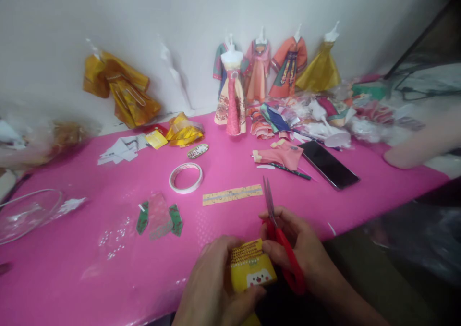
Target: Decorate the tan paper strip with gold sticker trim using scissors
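Note:
My left hand (216, 283) grips a small yellow card (237, 278) with a white cartoon face and rows of gold beaded trim (247, 253) wound across its upper part. In my right hand (302, 249) is a pair of red-handled scissors (288, 254), blades pointing up and away from me, close to the card's right edge. The blades look nearly closed. Just beyond both hands lies a flat strip of patterned tan fabric (232, 195) with a grey line along it. A white roll of tape (186, 178) rests to its left.
Small dressed mannequins (230, 90) stand along the wall. A black phone (329, 165), a pink fabric piece (284, 154) and a dark pen (290, 171) lie at right, before heaped scraps (317, 119). Green and sheer pieces (158, 215) and scattered beads (113, 239) are at left.

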A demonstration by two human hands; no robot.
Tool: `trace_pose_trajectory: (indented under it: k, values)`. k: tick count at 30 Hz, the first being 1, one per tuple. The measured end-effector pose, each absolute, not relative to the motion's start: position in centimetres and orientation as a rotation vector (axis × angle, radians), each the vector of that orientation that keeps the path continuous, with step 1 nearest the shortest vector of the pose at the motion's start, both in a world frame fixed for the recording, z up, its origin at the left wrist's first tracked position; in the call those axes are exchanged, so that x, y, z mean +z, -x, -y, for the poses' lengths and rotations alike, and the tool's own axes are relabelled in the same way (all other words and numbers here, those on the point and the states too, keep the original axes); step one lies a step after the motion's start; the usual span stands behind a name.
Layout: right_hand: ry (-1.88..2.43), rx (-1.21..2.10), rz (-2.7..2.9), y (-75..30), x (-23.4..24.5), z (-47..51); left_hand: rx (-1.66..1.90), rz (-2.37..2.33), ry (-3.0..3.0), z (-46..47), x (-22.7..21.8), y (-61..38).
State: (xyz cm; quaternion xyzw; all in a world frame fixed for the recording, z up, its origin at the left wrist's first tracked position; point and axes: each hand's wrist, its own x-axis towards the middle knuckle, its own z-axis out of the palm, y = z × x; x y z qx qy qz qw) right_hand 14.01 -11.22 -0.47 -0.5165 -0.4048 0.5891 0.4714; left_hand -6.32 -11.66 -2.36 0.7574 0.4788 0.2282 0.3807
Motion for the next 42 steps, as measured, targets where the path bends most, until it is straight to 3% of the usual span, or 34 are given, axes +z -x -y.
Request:
trace_pose_trajectory:
  k: [11, 28, 31, 34, 42]
  values:
    - [1.208, 1.532, 1.032, -14.2, 0.4, 11.4, 0.445, -1.08, -1.288, 9.7, 2.7, 3.9]
    - [1.233, 1.564, 1.063, -14.0, 0.0, 11.6, 0.356, -1.119, -1.17, 8.7, 2.4, 4.4]
    - [1.356, 1.39, 1.234, -15.5, 0.4, 11.7, 0.41, -1.168, -1.116, 8.7, 2.0, 5.0]
    - [1.491, 1.005, 1.68, -17.7, 1.0, 12.3, 0.451, -1.244, -1.066, 8.8, 1.9, 6.2]
    - [1.271, 0.128, 2.53, -19.3, 0.6, 13.8, 0.479, -1.261, -0.958, 8.8, 2.9, 7.3]
